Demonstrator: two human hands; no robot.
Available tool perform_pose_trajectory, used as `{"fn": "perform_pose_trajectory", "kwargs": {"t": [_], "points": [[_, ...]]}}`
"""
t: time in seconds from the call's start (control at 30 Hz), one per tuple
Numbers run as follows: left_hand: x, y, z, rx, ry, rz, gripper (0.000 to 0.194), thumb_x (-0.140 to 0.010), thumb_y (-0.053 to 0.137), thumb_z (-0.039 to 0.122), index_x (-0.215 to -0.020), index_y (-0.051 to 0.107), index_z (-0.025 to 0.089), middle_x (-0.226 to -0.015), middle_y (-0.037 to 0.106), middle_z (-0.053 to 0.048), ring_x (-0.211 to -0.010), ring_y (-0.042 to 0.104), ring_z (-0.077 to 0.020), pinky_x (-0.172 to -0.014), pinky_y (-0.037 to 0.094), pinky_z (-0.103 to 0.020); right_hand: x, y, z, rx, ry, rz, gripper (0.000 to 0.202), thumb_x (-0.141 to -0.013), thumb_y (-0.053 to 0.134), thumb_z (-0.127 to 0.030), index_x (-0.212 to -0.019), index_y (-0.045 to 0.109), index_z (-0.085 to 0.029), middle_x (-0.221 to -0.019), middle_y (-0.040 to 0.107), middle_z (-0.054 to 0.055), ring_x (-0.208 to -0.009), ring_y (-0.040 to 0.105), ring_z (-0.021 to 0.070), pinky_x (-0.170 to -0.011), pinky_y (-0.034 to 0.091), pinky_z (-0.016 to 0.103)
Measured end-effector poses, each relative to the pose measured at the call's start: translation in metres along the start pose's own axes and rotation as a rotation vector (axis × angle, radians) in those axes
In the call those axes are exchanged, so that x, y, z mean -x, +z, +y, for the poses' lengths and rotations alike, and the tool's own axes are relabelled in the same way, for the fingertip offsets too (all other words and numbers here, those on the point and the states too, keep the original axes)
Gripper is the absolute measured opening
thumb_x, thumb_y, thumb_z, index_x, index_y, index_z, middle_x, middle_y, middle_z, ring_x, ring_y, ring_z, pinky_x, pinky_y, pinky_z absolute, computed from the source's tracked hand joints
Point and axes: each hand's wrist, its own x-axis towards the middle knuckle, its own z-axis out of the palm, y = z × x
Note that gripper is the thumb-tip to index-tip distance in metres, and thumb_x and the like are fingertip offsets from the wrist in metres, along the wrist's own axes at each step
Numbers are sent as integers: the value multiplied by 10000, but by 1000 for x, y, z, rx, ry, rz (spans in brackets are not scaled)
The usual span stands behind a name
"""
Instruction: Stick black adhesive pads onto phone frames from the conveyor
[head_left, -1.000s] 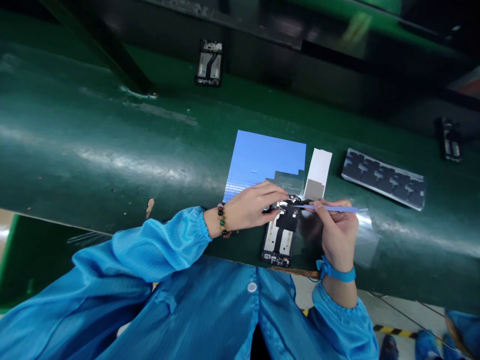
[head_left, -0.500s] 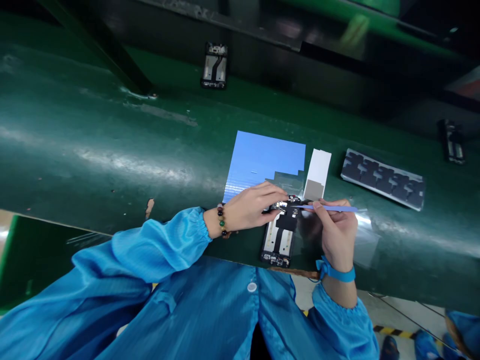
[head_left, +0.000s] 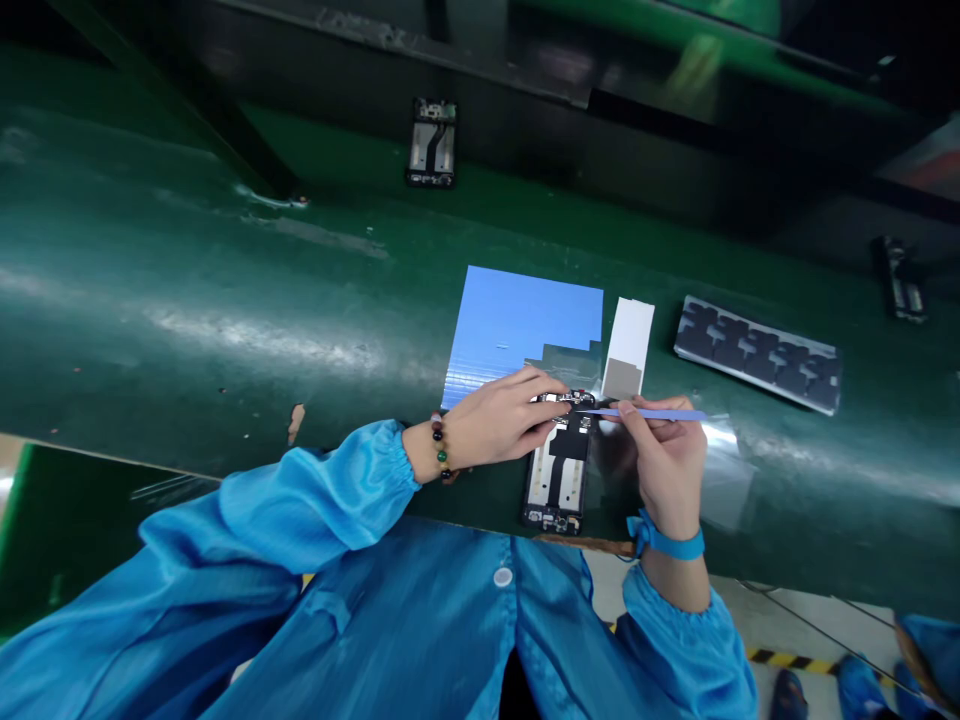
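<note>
Phone chassis, opened up, lay on the green counter right at the near edge, lower end toward the person. Black sheet sat over its upper part.

Left grip: fingers bent and partly spread over the chassis's upper left side, looked in contact; couldn't tell if they pinched anything.

Right grip: closed in a pinch on a thin purple tool, roughly level, tip pointing left over the upper end of the chassis. Tip contact: couldn't tell.

Around it: blue sheet just beyond the left grip, white strip with a grey lower end beside that, tray-like sheet of dark cutouts further right. Clear film near the right grip. Two more chassis units, one far back, one far right.
</note>
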Motion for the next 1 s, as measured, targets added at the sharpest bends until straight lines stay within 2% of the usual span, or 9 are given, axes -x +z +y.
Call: {"fn": "perform_pose_trajectory", "kwargs": {"t": [0.1, 0.2, 0.33, 0.4, 0.57, 0.67, 0.87, 1.0], "points": [[-1, -2, 2, -53, 19, -21, 267, -1044, 549, 192, -1274, 666, 124, -1307, 664, -149, -1208, 604, -271, -1053, 595, -472, 0, 0, 1, 8, -4, 4, 405, -760, 911, -432, -918, 595, -234, -889, 766, 18, -840, 795, 211, -854, 629, 381], [-1, -4, 5, -112, 20, -55, 302, -1047, 540, 188, -1320, 644, 113, -1317, 651, -152, -1208, 592, -277, -1047, 589, -461, 1, -5, 1, -43, -6, 22, 397, -768, 906, -412, -900, 575, -238, -880, 762, 3, -857, 800, 214, -948, 617, 433], [-4, -6, 7, -176, 13, -135, 372, -1028, 547, 179, -1393, 603, 141, -1343, 624, -154, -1215, 575, -284, -1048, 576, -474, 5, -15, -3, -134, -111, 184, 382, -782, 898, -354, -880, 545, -246, -829, 740, -34, -831, 801, 209, -1052, 577, 502], [-6, -7, 8, -202, 20, -173, 406, -1014, 572, 192, -1417, 594, 143, -1359, 604, -160, -1225, 559, -298, -1064, 560, -479, 7, -18, -4, -134, -146, 220, 380, -781, 901, -345, -883, 548, -247, -821, 737, -37, -825, 803, 209, -1064, 568, 499], [-11, -7, 9, -255, 23, -231, 498, -992, 612, 225, -1485, 556, 174, -1402, 565, -172, -1221, 545, -330, -1035, 555, -499, 8, -16, 2, -89, -62, 112, 398, -791, 897, -406, -953, 570, -249, -944, 784, 20, -919, 815, 234, -991, 598, 454], [-11, -7, 6, -221, 38, -205, 493, -991, 598, 219, -1479, 555, 169, -1383, 579, -177, -1201, 560, -325, -1014, 563, -504, 8, -14, 4, -74, -63, 103, 398, -804, 888, -432, -973, 580, -245, -978, 789, 31, -959, 810, 227, -1016, 591, 453], [-5, -6, -3, -32, -2, -37, 299, -1028, 576, 241, -1313, 630, 169, -1299, 655, -137, -1184, 622, -268, -991, 602, -455, 10, -13, 2, -49, -115, 147, 328, -840, 869, -437, -957, 644, -227, -941, 788, 37, -918, 798, 202, -941, 617, 393], [-3, -7, -2, -69, 1, -35, 272, -1029, 580, 247, -1280, 644, 165, -1274, 675, -133, -1167, 640, -274, -1009, 604, -488, 11, -12, 2, -1, -115, 149, 321, -844, 863, -453, -959, 681, -216, -956, 805, 60, -921, 802, 221, -937, 627, 417]]}}
